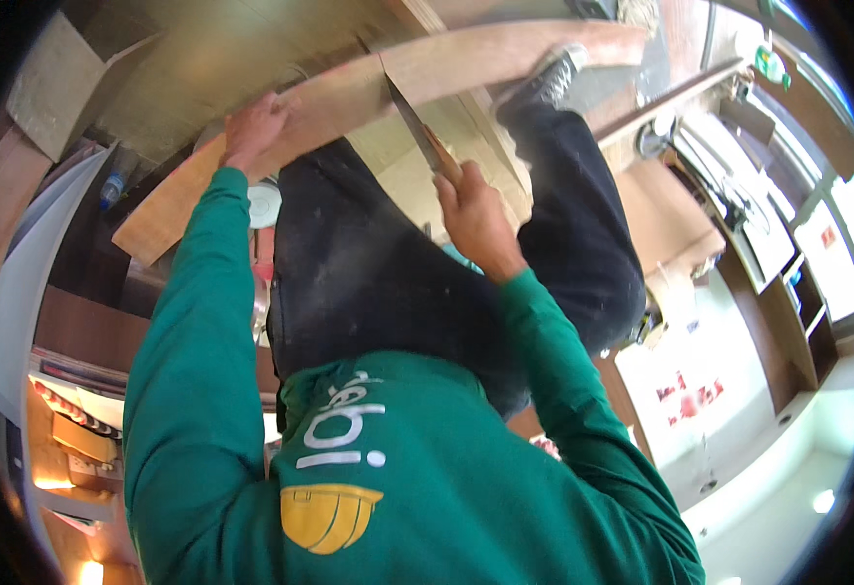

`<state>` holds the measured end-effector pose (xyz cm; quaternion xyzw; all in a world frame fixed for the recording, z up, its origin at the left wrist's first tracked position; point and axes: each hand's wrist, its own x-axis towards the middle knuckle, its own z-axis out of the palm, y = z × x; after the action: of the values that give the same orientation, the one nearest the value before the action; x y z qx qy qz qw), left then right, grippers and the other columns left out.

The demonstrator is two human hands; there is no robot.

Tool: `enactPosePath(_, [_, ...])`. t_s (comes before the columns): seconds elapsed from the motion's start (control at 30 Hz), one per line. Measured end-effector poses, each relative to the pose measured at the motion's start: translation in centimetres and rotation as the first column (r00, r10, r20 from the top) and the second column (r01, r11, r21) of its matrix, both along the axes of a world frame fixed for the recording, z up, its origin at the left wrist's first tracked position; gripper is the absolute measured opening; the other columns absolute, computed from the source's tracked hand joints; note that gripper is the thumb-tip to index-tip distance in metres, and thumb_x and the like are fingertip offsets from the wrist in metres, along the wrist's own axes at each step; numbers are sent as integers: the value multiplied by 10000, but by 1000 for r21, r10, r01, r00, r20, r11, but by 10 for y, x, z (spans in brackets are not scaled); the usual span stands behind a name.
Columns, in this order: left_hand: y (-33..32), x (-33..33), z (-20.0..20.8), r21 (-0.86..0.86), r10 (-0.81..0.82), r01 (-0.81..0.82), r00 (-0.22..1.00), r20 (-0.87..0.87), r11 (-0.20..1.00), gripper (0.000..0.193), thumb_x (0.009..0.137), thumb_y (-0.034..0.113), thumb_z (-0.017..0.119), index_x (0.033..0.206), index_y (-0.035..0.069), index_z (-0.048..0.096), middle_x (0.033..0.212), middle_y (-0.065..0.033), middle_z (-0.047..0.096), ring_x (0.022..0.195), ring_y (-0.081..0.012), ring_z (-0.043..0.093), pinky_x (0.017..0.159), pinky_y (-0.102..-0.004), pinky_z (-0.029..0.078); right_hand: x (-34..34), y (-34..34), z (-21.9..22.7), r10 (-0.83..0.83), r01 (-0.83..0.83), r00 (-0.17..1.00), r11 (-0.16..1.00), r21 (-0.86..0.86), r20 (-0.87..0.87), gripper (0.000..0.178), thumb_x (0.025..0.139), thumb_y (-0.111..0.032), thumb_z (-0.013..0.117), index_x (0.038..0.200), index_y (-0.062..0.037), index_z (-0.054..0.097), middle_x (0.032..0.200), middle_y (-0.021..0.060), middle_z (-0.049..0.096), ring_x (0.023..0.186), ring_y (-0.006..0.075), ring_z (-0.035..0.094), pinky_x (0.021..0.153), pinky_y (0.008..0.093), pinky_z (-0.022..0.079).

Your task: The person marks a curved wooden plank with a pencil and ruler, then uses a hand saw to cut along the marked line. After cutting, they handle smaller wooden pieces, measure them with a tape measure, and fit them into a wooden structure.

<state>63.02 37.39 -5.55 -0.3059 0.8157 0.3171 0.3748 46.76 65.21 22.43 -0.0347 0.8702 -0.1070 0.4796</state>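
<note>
A long wooden board (324,107) runs across the far part of the view, appearing bowed in the wide lens. My left hand (255,133) grips it left of the middle, fingers over its far edge. In my right hand (480,216) is the wooden handle of a handsaw (412,124). The saw's dark blade crosses the board's near edge, at a thin dark line in the wood. My fingertips on the handle are partly hidden. My shoe (556,80) is against the board toward its right end, and my left thigh lies just below it.
Sheets and panels (51,83) lean at the far left, with a blue bottle (112,190) near them. A cardboard box (666,214) stands right of my knee. Further right is a cluttered white worktop (739,195). A light wooden panel (397,156) lies beneath the saw.
</note>
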Motion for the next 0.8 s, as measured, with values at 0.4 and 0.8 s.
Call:
enactPosePath(0.4, [4,-10,20,9,-32,32,999,13,999,724,995,761,478,1331,144,651,1364,-187,702,1316,-413,617,1100,-663,376,15,31,-45,50,-66,991,990,-126,-126,352,1045,-308,645,1076,31,556,889,358,678,878,578,656,760,625,526])
enactPosePath(0.8, [2,-2,15,39,-29,28,999,19,999,891,991,776,480,1507,53,556,1470,-236,628,1369,-438,580,1126,-491,466,-6,15,199,-183,164,976,974,155,115,277,1042,-221,654,1205,-22,551,862,334,682,866,545,692,706,577,542])
